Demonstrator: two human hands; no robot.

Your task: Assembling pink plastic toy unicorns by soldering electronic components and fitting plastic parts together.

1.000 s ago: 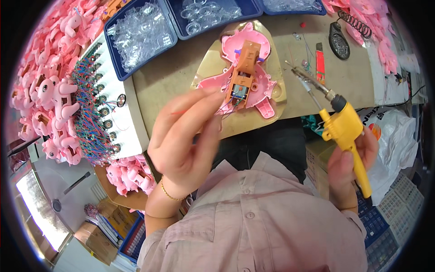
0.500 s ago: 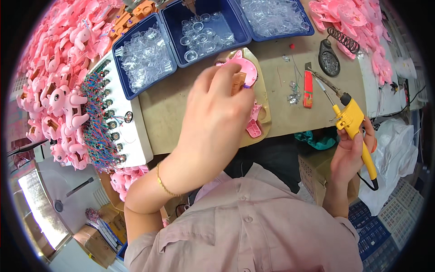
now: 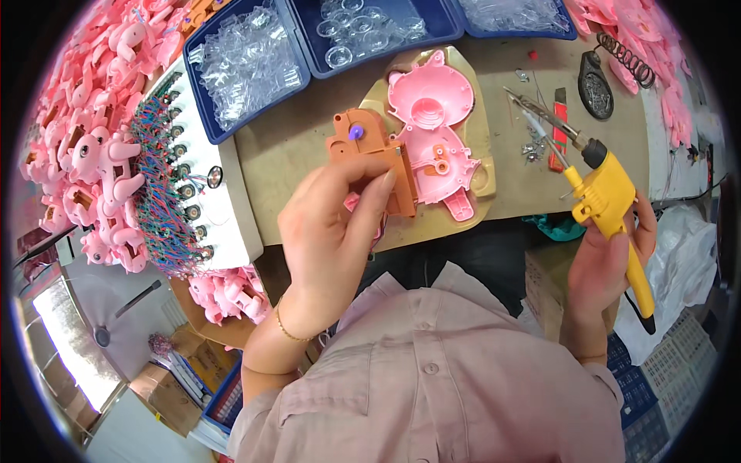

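My left hand (image 3: 324, 231) is closed on an orange-brown plastic gearbox (image 3: 360, 147) with a purple knob, thumb and fingers pinching its near side. The gearbox is raised beside a pink animal-shaped toy shell (image 3: 455, 94), which lies hollow side up in a tan holder (image 3: 484, 181). A small orange part (image 3: 440, 162) sits inside the shell's lower half. In my right hand (image 3: 606, 266) is a yellow soldering gun (image 3: 606, 193), its tip pointing up and left, away from the shell. Part of the gearbox is hidden behind my left fingers.
Blue bins of clear plastic parts (image 3: 247, 69) line the far side. Pink toy bodies (image 3: 93, 154) are heaped at left beside bundled wires (image 3: 158, 193) with round parts. A red cutter knife (image 3: 559, 131) and a coiled stand (image 3: 596, 86) lie at right.
My left hand has moved left and nearer with the gearbox, uncovering the pink shell. The view has shifted slightly. My right hand still holds the soldering gun at the right.
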